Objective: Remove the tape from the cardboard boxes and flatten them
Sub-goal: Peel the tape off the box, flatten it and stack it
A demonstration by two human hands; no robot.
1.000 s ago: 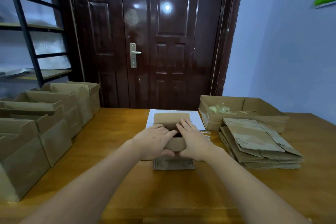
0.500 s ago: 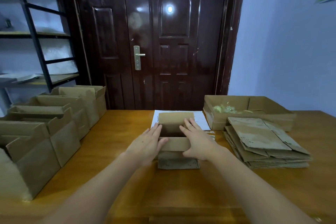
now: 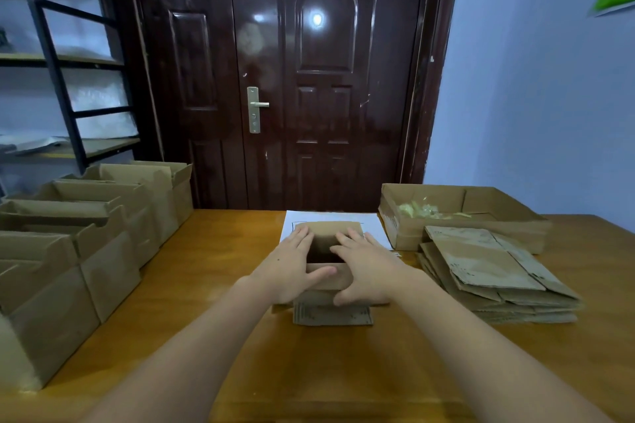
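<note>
A small open cardboard box (image 3: pixel 330 228) stands in the middle of the wooden table (image 3: pixel 213 271), its top open and a flap lying flat toward me. My left hand (image 3: pixel 290 268) lies flat on the box's left side, thumb across the near wall. My right hand (image 3: pixel 366 268) lies flat on the right side, fingers spread over the rim. Both palms press on the box from above and the sides. The box's lower walls are hidden under my hands.
Several open cardboard boxes (image 3: pixel 86 240) line the table's left side. A stack of flattened boxes (image 3: pixel 488 271) lies at the right, behind it a shallow cardboard tray (image 3: pixel 481 227) with crumpled tape. A white sheet (image 3: pixel 371 221) lies under the box. A dark door and a metal shelf stand behind.
My hands spread from a curled grip on the near wall to flat palms on both sides of the box. The box opening shows wider between them.
</note>
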